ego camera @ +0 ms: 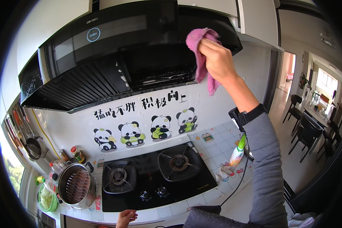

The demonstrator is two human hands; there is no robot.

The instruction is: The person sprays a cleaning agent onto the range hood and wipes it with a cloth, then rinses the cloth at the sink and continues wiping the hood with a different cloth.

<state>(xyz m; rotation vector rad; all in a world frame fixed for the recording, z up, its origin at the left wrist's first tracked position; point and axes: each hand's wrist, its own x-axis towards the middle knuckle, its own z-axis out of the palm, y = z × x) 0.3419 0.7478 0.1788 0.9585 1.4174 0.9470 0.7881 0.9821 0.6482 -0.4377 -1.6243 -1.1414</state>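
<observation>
My right hand (219,58) is raised and grips a pink cloth (196,42) against the right part of a black range hood (159,28). Folds of the cloth hang below my fingers. White foam (122,77) streaks the hood's underside, beside the ribbed filter panel (74,81). Low in the picture, my left hand (126,218) hovers by the front edge of the counter with loosely bent fingers and nothing visible in them. Closest to it is the black two-burner gas hob (148,182).
Left of the hob stands a large steel pot (89,191) with a ribbed insert, near a green basket (52,203) of shredded vegetable and a sauce jar (78,155). A spray bottle (237,155) and a crumpled rag (223,173) sit at right. A black cable (239,182) crosses the counter's edge.
</observation>
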